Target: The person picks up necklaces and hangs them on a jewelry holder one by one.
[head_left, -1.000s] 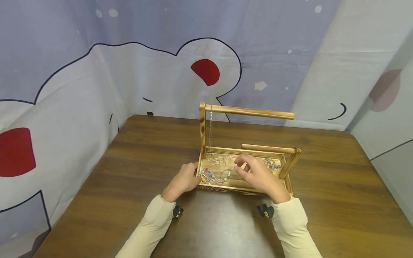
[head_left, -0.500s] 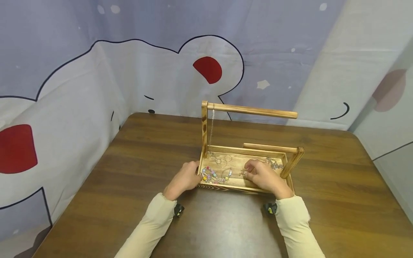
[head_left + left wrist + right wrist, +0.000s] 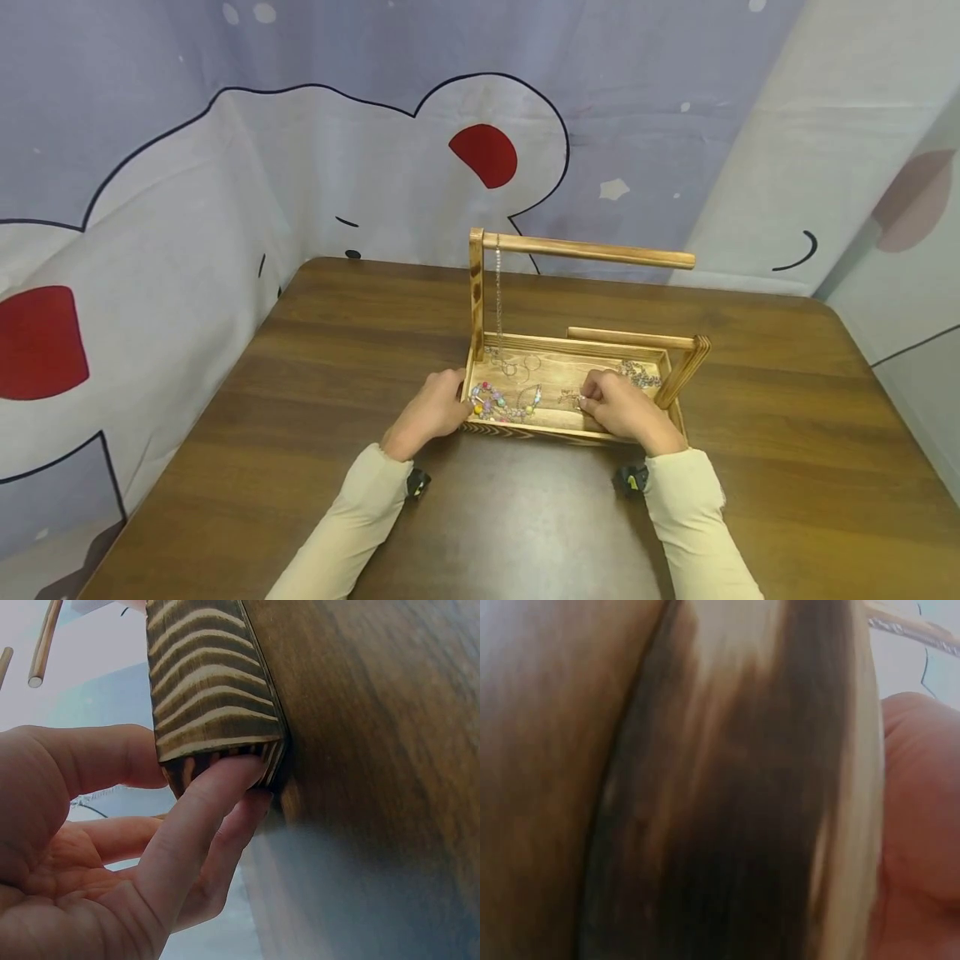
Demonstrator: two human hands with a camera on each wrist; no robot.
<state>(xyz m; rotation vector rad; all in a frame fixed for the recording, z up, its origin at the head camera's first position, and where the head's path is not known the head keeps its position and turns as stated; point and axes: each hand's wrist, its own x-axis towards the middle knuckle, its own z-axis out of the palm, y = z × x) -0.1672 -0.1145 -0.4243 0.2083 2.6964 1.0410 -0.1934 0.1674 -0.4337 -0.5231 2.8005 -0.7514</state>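
Note:
A wooden jewelry stand point(image 3: 588, 253) with a shallow tray point(image 3: 555, 432) stands on the table. My left hand point(image 3: 431, 412) holds the tray's left end; in the left wrist view its thumb and fingers point(image 3: 217, 799) lie around the striped corner. Inside the tray, right of centre, my right hand point(image 3: 618, 407) pinches a thin gold-coloured piece of jewelry point(image 3: 567, 399), its kind too small to make out. The tray's front wall point(image 3: 735, 780) hides most of that hand in the right wrist view. A colourful beaded bracelet point(image 3: 491, 403) lies at the tray's front left.
A chain necklace point(image 3: 498, 292) hangs from the tall bar's left end. A silver chain point(image 3: 637, 375) is heaped at the tray's back right, below the lower bar point(image 3: 630, 337). Thin hoops point(image 3: 532, 363) lie at the back left. A patterned curtain point(image 3: 360, 183) rises behind the wooden table point(image 3: 337, 333).
My right hand has moved right and down within the tray, and its fingertips have come together on the gold-coloured piece. The left hand keeps its hold on the tray's end.

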